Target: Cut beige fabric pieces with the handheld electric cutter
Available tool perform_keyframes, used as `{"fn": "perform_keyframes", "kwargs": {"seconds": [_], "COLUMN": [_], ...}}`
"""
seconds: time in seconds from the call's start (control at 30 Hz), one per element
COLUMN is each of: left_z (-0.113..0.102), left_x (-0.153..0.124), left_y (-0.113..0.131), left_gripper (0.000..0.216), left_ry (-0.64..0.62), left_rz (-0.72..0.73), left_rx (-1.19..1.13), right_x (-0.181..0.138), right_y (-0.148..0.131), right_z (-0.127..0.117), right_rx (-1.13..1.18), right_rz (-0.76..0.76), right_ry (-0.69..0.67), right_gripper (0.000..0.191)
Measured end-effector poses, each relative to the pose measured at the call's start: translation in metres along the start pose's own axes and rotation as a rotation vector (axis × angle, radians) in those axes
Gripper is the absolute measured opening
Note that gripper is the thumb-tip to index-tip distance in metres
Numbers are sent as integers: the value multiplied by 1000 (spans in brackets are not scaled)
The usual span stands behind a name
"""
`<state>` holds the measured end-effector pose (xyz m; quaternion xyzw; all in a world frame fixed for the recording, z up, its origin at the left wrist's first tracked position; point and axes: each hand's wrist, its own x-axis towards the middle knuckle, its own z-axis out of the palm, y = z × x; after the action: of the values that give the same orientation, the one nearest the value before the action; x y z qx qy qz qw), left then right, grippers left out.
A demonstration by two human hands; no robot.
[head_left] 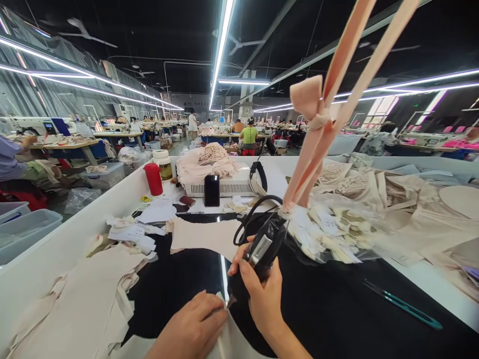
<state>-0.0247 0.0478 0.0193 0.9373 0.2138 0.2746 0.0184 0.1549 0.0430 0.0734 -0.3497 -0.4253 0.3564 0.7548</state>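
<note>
My right hand point(262, 294) is wrapped round a black hand tool point(262, 247) with a metal plate on its side; its tip points down at a pale fabric piece point(224, 339) at the bottom edge. A black cord point(249, 219) loops from the tool, which hangs from pink straps point(337, 94) tied in a bow overhead. My left hand point(194, 326) lies on the pale fabric with its fingers curled, pinching the cloth right beside the tool's tip. Both hands rest over a black work surface point(329, 304).
Beige cut pieces point(86, 304) lie at left, a beige piece point(204, 237) ahead, a clear bag of small parts point(337, 229) at right. Green-handled snips point(402, 304) lie right. A red bottle point(153, 178), a white basket point(224, 185) and a black box point(211, 190) stand behind. Other workers sit far off.
</note>
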Motion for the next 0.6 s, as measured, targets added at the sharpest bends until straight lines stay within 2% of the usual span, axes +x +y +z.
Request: {"fn": "perform_keyframes", "kwargs": {"seconds": [0.17, 0.37, 0.6], "left_z": [-2, -1, -6], "left_x": [1, -3, 1], "left_y": [0, -2, -2], "left_gripper": [30, 27, 24], "left_ry": [1, -43, 21], "left_rz": [18, 10, 79], "left_rx": [11, -14, 38], "right_x": [-5, -4, -5], "right_y": [-2, -5, -13], "right_z": [-5, -1, -7], "right_rx": [11, -44, 26], "right_rz": [-9, -3, -32], "right_ry": [29, 35, 41], "right_gripper": [33, 28, 32]}}
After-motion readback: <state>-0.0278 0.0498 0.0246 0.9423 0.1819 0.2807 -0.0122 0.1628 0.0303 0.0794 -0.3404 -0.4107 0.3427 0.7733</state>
